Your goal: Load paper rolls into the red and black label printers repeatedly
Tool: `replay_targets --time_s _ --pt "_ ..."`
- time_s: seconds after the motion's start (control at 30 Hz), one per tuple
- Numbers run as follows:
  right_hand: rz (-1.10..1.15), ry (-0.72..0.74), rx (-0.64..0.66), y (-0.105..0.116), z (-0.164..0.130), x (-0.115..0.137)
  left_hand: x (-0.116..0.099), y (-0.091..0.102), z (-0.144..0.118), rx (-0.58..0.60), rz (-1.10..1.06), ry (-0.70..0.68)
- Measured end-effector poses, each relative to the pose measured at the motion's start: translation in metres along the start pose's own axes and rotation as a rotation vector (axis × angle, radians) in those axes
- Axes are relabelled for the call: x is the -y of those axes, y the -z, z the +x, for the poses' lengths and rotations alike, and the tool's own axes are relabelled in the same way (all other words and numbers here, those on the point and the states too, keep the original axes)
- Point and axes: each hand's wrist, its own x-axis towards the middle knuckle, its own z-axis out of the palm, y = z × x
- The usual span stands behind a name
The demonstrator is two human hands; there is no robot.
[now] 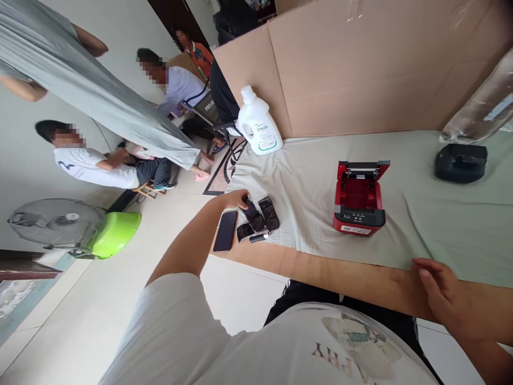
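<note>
**Left hand at the dark packets, printer open nearby**

Pale cloth (441, 224) covers a worktop walled behind by cardboard (360, 69). At the cloth's near-left corner the left hand (236, 199) reaches out, fingers curled onto a cluster of dark packets (258, 218) — touching, though whether it grips one is unclear. A black phone (225, 230) lies just beside them, face up. The right hand (438, 286) rests loosely open on the bare front edge. A red printer (358, 199) stands lid-up mid-cloth, its label too small to read — likewise the white jug (257, 124).
</note>
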Motion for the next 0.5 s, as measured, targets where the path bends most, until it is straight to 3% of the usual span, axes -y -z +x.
replay_targets --time_s 0.1,0.2,0.37,0.5 --pt "-0.003 -0.026 0.096 -0.008 -0.003 0.006 0.023 -0.004 0.007 0.033 0.103 0.076" --pt "-0.017 -0.007 0.124 -0.008 -0.003 0.014 0.030 -0.017 0.020 0.054 0.206 0.126" --pt "-0.026 -0.028 0.092 -0.003 -0.007 0.020 0.027 -0.027 0.036 0.053 0.304 0.153" --pt "-0.022 -0.006 0.080 -0.008 -0.008 0.022 0.011 -0.034 0.043 0.015 0.300 0.107"
